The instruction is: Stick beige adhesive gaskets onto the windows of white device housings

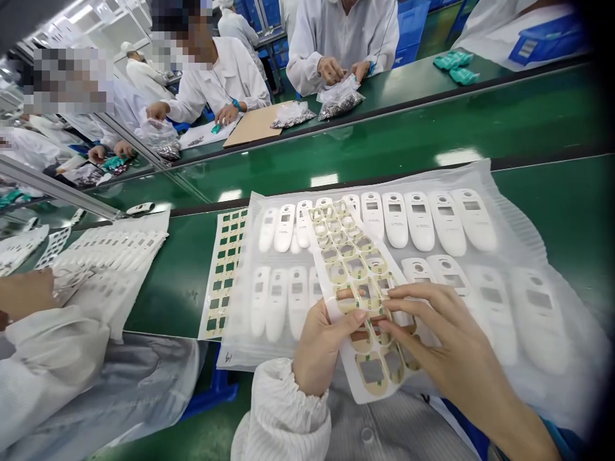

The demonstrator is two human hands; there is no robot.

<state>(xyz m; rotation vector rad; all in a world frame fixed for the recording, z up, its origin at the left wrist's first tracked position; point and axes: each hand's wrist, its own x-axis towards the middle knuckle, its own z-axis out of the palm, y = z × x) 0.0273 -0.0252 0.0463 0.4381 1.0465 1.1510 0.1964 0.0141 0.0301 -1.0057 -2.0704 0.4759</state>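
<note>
Your left hand [321, 342] pinches the sticker sheet [358, 282] near its lower edge, thumb on top and fingers clamped beneath, while your right hand [446, 349] rests on the sheet with its fingertips [391, 294] closed on one of the die-cut pieces, seemingly lifting it from the backing. The sheet hangs tilted above the white shells [423, 221], which lie in two rows on the foam wrap [528, 192] spread over the green table [567, 205]. Keep your left grip firm and close to the piece you are working, so the backing does not flex and crease the neighbouring stickers. Start the peel from a corner, low and slow, and touch only the edge of the adhesive. Hold the sheet clear of the shells so nothing sticks to them by accident. A spent sheet [225, 269] lies flat just left of the wrap. At your left, a neighbour's hand [26, 294] rests by another stack of shells [115, 253].
</note>
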